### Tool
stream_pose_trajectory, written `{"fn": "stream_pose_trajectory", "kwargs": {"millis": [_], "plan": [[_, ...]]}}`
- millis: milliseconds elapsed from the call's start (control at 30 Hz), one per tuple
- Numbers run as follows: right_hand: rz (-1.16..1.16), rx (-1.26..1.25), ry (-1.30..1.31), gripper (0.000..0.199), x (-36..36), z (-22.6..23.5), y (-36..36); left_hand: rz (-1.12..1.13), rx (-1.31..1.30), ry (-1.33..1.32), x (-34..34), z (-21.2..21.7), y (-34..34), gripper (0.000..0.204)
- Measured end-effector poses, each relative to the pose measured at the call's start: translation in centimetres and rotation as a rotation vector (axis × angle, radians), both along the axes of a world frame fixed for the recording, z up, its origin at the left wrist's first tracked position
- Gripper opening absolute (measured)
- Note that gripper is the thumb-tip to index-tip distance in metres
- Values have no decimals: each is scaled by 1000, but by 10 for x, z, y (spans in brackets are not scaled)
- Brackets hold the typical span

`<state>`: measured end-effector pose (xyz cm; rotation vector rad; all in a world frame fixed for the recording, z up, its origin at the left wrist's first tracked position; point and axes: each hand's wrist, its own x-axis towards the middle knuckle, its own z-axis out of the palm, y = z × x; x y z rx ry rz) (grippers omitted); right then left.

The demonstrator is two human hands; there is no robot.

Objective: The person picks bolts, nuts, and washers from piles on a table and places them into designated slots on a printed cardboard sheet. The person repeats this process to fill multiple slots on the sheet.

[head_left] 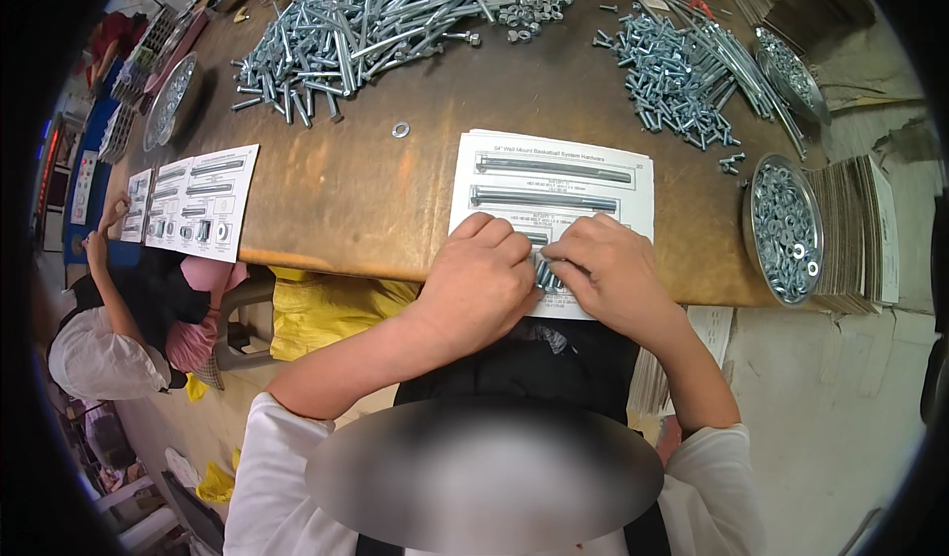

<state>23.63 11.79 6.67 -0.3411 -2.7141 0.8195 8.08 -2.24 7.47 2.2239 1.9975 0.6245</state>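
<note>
- Left hand (479, 284) and right hand (615, 279) are curling half-closed; their hold cannot be told.
- Between them, small metal parts (545, 274) are lying on a printed sheet (638, 205); light fingertips should be keeping them aligned.
- Beyond, bolts (351, 37) are heaping on the table (395, 190).

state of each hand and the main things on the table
Left hand: fingers curled, grip unclear
Right hand: fingers bent, grip unclear
Printed sheet: face up, partly covered by hands
Small metal parts: between the hands, partly hidden
Long bolts: loose, heaped
Short bolts: loose, heaped
Lone washer: lying flat
Nearest right-side bowl: uncovered, filled with washers
</note>
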Motion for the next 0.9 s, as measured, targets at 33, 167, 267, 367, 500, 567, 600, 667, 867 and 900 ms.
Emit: {"fn": "stream_pose_trajectory", "kwargs": {"millis": [33,167,267,367,500,567,600,667,867,900], "plan": [[-40,-22,-3,10,3,1,1,14,5,7,3,-1,0,19],[-129,-164,-62,10,18,3,3,53,17,-80,7,-4,-1,24],[-124,-179,-15,10,22,-10,6,87,19,-132,12,-11,1,29],[-112,-189,30,10,21,-15,10,113,14,-189,17,-12,4,34],[-82,-185,60,10,21,-15,11,116,-18,-201,16,-11,7,36],[-92,-177,67,11,22,-15,9,113,-29,-195,15,-12,6,37],[-97,-174,71,11,21,-15,8,116,-29,-193,15,-12,5,37],[-118,-122,103,11,21,-18,3,113,-26,-203,14,-16,5,36],[-165,30,246,17,24,-31,0,75,-12,-214,13,-18,12,35],[-127,31,231,19,24,-32,-3,84,-9,-183,14,-15,6,35]]}}
